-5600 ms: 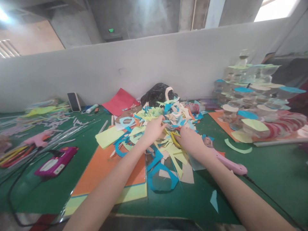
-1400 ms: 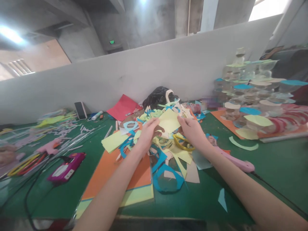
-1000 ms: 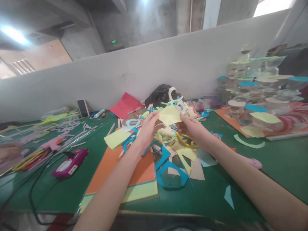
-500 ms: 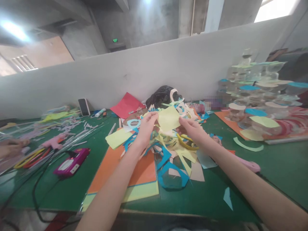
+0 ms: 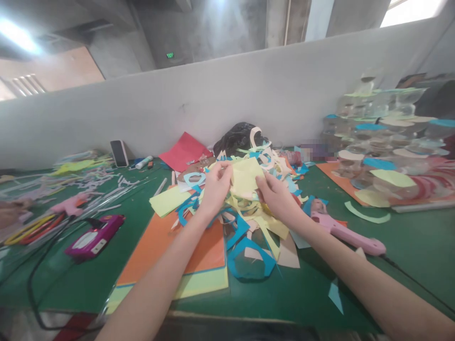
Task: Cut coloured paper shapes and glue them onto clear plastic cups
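Observation:
A pale yellow piece of paper is stretched between my hands above a heap of cut paper scraps. My left hand pinches its left edge between thumb and fingers. At the lower right edge, my right hand is closed on the same paper, thumb on top. A yellow ring-shaped thing under my right hand is mostly hidden, so I cannot make out what it is. Below my left forearm lies a stack of orange and light green sheets. Blue cut-out scraps lie in front of my hands.
A pink glue gun lies by my right forearm. Clear cups with paper discs are stacked at the right. Leftward are a magenta box with cables, another pink glue gun, and another person's hand. A phone leans on the wall.
My right hand has come slightly left and inward along the paper's edge, covering most of the yellow ring-shaped thing. The view has shifted slightly, showing more of the right-hand glue gun.

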Available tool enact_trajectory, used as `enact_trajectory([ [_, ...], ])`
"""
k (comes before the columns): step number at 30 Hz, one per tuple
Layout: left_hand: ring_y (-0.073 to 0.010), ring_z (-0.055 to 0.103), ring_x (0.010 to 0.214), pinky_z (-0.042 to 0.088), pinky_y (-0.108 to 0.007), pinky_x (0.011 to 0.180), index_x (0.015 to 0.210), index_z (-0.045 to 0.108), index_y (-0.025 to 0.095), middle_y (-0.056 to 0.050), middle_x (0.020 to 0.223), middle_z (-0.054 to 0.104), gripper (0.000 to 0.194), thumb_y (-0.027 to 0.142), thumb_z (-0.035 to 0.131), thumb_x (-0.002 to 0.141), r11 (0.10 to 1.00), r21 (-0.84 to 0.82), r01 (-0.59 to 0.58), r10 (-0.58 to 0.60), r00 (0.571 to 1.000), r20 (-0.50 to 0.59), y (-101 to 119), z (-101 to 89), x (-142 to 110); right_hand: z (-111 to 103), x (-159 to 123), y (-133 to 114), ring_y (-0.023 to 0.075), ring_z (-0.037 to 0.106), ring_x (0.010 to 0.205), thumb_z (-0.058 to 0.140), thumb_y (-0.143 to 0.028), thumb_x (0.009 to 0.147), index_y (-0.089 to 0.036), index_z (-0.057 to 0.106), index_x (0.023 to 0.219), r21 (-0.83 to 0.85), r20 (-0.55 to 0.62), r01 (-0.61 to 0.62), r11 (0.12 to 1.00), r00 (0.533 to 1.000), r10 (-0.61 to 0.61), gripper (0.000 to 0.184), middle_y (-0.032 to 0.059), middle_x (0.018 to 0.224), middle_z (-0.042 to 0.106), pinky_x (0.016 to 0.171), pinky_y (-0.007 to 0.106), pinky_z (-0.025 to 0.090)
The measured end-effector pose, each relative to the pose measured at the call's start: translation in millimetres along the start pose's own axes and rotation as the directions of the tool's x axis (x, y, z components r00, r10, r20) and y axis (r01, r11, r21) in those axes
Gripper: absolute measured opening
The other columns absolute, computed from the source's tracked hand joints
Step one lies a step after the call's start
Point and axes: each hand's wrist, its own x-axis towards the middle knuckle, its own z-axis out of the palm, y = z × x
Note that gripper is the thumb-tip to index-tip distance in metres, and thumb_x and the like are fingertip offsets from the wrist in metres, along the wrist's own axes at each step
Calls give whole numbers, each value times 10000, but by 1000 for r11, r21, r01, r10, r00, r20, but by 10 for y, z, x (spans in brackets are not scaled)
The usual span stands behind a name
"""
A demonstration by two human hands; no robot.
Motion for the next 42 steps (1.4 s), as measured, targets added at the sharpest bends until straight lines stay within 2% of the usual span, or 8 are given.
enact_trajectory([
  [10,-106,453,490,358,-209,442,906,584,230,36,605,488,132,246,455,882,1000,3,-5,5,999,-41,55,-16,0,70,57,54,128,499,559,387,-484,935,-235,434,790,205,24,-68,976,998,65,292,-37,642,489,539,256,391],
  [15,-135,470,512,380,-246,516,934,543,228,17,619,524,185,276,364,923,965,261,-25,106,948,-301,-81,-380,254,82,66,121,133,512,572,364,-445,946,-243,396,802,163,17,-75,984,997,73,250,-30,675,510,527,258,401],
  [17,-190,573,708,445,-302,675,926,567,212,-50,782,617,190,267,387,903,840,539,71,159,916,-368,-202,-667,347,74,62,135,125,483,547,372,-418,944,-245,373,781,127,12,-76,989,997,75,239,-36,667,508,506,253,379],
  [19,-302,572,995,441,-407,847,963,603,172,-150,996,644,215,248,429,863,546,810,214,148,927,-345,-344,-970,377,65,54,136,119,453,525,387,-399,940,-241,374,760,84,9,-78,993,997,77,239,-41,647,505,493,250,355],
  [21,-413,464,1187,409,-509,911,1073,611,103,-255,1215,562,331,283,465,838,267,900,345,97,919,-382,-489,-1225,347,58,45,129,118,439,513,392,-388,938,-237,392,751,48,9,-83,995,996,83,240,-43,627,500,488,248,338],
  [23,-451,430,1225,403,-535,920,1166,588,47,-300,1281,513,449,314,487,819,147,882,447,-26,893,-449,-618,-1394,296,56,37,117,116,435,506,394,-379,936,-234,401,748,22,9,-90,996,996,90,238,-44,619,499,486,246,332],
  [37,-467,441,1175,391,-596,880,1132,578,64,-315,1225,532,410,299,480,811,159,892,423,38,900,-433,-830,-1479,244,69,34,151,136,444,548,383,-407,924,-238,376,746,-34,16,-77,997,997,77,245,-36,627,471,512,264,323],
  [42,-440,428,1178,382,-555,901,1112,573,66,-293,1195,530,383,311,370,899,185,919,349,229,894,-385,-656,-1387,291,51,32,123,132,402,528,399,-430,912,-239,366,707,-52,23,-74,996,997,75,283,-46,598,420,494,261,290],
])
